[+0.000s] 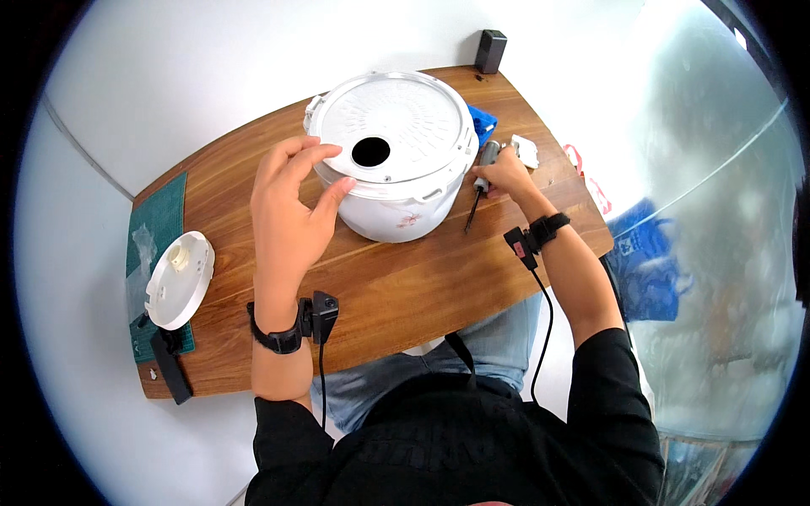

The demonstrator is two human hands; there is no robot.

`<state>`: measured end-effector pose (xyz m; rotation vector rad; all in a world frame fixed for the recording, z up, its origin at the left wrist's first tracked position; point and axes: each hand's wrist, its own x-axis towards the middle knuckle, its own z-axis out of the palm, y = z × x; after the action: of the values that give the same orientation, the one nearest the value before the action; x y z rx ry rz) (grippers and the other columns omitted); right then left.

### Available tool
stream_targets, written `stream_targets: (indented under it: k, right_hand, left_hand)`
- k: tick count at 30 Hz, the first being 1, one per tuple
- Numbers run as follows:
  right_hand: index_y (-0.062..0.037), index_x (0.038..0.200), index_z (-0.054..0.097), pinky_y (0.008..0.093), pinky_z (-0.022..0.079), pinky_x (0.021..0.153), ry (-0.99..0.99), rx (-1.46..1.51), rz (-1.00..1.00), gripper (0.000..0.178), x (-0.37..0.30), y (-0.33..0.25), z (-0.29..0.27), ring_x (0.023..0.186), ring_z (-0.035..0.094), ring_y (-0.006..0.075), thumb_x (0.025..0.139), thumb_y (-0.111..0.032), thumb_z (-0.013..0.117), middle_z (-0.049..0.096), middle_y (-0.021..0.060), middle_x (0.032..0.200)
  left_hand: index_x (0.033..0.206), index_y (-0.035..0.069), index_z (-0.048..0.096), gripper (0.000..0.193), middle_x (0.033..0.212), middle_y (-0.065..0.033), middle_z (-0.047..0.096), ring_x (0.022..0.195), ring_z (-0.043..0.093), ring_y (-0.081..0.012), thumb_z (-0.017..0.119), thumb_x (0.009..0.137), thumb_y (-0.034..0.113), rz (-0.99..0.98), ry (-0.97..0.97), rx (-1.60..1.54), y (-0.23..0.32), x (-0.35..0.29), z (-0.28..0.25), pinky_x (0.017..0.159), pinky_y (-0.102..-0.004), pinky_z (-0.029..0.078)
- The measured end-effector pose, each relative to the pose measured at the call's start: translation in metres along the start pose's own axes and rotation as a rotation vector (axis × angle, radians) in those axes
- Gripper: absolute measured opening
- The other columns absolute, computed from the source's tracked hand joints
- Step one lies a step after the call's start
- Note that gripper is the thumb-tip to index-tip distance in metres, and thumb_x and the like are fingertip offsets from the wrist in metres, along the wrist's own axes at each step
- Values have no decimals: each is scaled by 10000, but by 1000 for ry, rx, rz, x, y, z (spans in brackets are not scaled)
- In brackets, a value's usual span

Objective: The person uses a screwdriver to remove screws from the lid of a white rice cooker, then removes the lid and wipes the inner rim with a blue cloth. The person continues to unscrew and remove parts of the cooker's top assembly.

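Observation:
A white rice cooker [405, 219] with a small flower print stands on the wooden table in front of me. Its upper face is a ridged round panel [422, 118] with a dark round hole. At the near left of its rim is my left hand [291, 202], thumb and fingers spread apart, nothing held between them. Whether the fingertips touch the rim I cannot tell. To the right of the cooker, my right hand [509, 175] has its fingers closed on a grey-handled screwdriver [483, 181], whose dark shaft points down toward the tabletop.
A white round cover [181, 282] lies over a green cutting mat [164, 211] at the left, near clear plastic and a black strip-like object [171, 367]. Beyond my right hand are a small white part [525, 152] and a blue object [483, 124]. A black box [490, 51] stands at the back corner.

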<state>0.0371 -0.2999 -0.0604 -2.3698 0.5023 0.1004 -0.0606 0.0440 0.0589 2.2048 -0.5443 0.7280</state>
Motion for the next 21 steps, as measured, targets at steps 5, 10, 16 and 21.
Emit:
stream_targets:
  k: [5,10,16,21]
  right_hand:
    - [109,1327,475,390,570,815,148,-144,-192,817,-25,-21,-32,1030,698,327,756,-351,835,700,262,1042]
    - [-51,1397,516,483,485,1011,66,413,-671,743,-92,-62,-55,1242,571,382,774,-280,850,573,245,1351]
    - [-122,1341,601,480,424,1101,67,233,-836,712,-107,-72,-47,1383,444,373,720,-330,880,501,226,1451]
    - [-116,1253,672,466,448,1078,111,279,-834,598,-105,-73,-48,1350,491,348,706,-237,883,504,222,1456]
  left_hand:
    - [1159,99,697,493,1353,-166,571,1253,549,-333,871,720,239,-86,-75,-80,-16,7,3,1037,-443,460]
    - [1118,103,714,486,1409,-207,540,1315,509,-369,887,698,275,-119,-94,-98,-25,6,7,1061,-486,443]
    - [1024,118,742,417,1393,-253,556,1351,480,-388,898,681,297,-75,-70,-151,-32,6,12,1078,-490,419]
    - [1003,125,746,403,1363,-255,582,1365,470,-389,898,683,318,-20,33,-181,-29,11,14,1076,-500,415]
